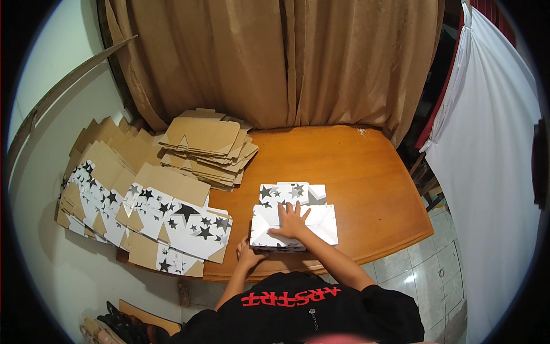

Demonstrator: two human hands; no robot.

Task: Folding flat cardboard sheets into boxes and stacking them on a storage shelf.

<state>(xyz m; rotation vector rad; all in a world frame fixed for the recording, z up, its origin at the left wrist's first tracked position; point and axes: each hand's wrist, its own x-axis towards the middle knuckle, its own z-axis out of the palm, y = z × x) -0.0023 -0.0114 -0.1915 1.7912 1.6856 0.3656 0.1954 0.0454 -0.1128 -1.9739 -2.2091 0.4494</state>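
Note:
A white cardboard box (321, 221) printed with black and grey stars lies on the wooden table (355, 172), its lid flap folded back behind it. My right hand (291, 222) presses flat on the box's top with fingers spread. My left hand (248, 253) grips the box's near left corner at the table's front edge.
Flat box blanks with star print (183, 226) are spread to the left. A stack of brown cardboard blanks (209, 146) sits behind them, more blanks (94, 183) at the far left. Tan curtains (275, 57) hang behind the table; a white cloth (492, 160) hangs right.

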